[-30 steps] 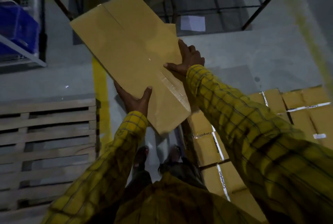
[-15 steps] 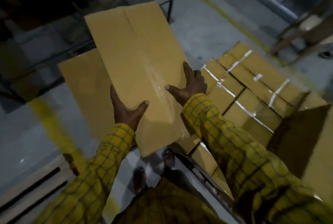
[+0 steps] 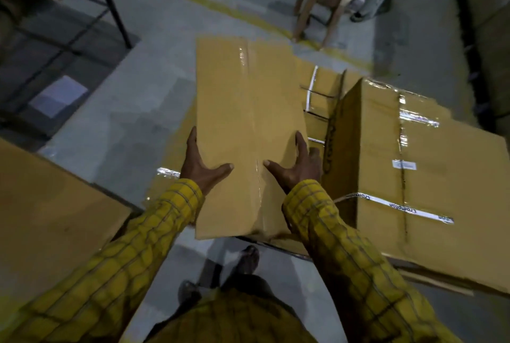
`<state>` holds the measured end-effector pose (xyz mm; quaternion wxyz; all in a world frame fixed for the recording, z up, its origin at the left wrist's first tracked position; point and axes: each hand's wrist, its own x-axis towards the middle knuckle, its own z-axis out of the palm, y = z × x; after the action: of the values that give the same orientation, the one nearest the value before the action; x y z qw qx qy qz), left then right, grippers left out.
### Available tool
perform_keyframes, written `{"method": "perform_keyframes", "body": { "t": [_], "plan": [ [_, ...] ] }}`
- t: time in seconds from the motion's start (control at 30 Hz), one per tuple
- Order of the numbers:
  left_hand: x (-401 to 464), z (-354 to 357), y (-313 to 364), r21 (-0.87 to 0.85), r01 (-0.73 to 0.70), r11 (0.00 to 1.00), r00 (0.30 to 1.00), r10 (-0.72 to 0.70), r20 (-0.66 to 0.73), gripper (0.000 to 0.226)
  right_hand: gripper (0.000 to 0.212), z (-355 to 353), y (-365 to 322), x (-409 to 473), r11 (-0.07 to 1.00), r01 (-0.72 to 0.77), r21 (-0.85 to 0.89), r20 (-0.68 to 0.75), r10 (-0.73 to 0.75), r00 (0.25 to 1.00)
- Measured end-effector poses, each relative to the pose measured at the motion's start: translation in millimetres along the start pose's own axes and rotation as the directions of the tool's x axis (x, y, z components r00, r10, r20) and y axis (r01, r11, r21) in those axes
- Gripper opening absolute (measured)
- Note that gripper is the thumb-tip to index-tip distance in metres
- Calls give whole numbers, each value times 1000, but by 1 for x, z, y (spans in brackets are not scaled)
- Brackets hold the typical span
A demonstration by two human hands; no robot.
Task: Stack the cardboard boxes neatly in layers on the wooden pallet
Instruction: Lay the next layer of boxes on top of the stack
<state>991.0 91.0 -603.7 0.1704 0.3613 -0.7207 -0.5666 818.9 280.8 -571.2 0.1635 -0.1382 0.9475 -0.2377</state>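
Note:
I carry a long tan cardboard box (image 3: 245,110) in front of me, its taped seam running away from me. My left hand (image 3: 200,166) grips its left edge, thumb on top. My right hand (image 3: 296,167) grips the right edge the same way. The box hangs over a low layer of taped boxes (image 3: 320,94). A taller box (image 3: 414,177) with white printed tape stands just right of it. The pallet is hidden under the boxes.
Another cardboard box (image 3: 47,218) stands at my left. Grey concrete floor (image 3: 124,110) with a yellow line lies ahead. A dark metal rack (image 3: 107,3) is at the far left, wooden legs (image 3: 311,8) at the far right. My feet (image 3: 245,260) show below.
I have turned right with the box. The empty wooden pallet on the left has left the view, and the stacked boxes now lie straight ahead under the carried box.

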Motion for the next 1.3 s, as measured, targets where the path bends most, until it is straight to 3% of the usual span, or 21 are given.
{"method": "perform_keyframes", "body": {
  "t": [0.3, 0.63, 0.83, 1.0, 1.1, 1.17, 1.3],
  "plan": [
    [19, 94, 5, 30, 52, 998, 980, -57, 190, 140, 120, -26, 91, 27, 984, -178, -8, 41, 178, 983],
    [48, 136, 1, 103, 23, 994, 953, -53, 298, 137, 127, -26, 124, 41, 938, -334, -92, 91, 342, 935],
    [58, 139, 3, 91, 11, 996, 943, -40, 330, 134, 120, -16, 116, 38, 920, -343, -189, 31, 355, 934],
    [62, 145, 2, 110, 4, 994, 944, -41, 328, 137, 98, -13, 108, 25, 925, -257, -282, -112, 234, 966],
    [64, 149, 3, 121, -2, 993, 941, -39, 335, 135, 106, -19, 114, 24, 891, -301, -341, -181, 252, 951],
    [66, 151, 2, 131, -25, 991, 943, -21, 332, 135, 116, -20, 121, 25, 870, -353, -343, -140, 325, 935],
    [68, 154, -2, 140, -46, 989, 941, -5, 339, 136, 112, -13, 133, 23, 880, -336, -335, -61, 336, 940]
  ]
}}
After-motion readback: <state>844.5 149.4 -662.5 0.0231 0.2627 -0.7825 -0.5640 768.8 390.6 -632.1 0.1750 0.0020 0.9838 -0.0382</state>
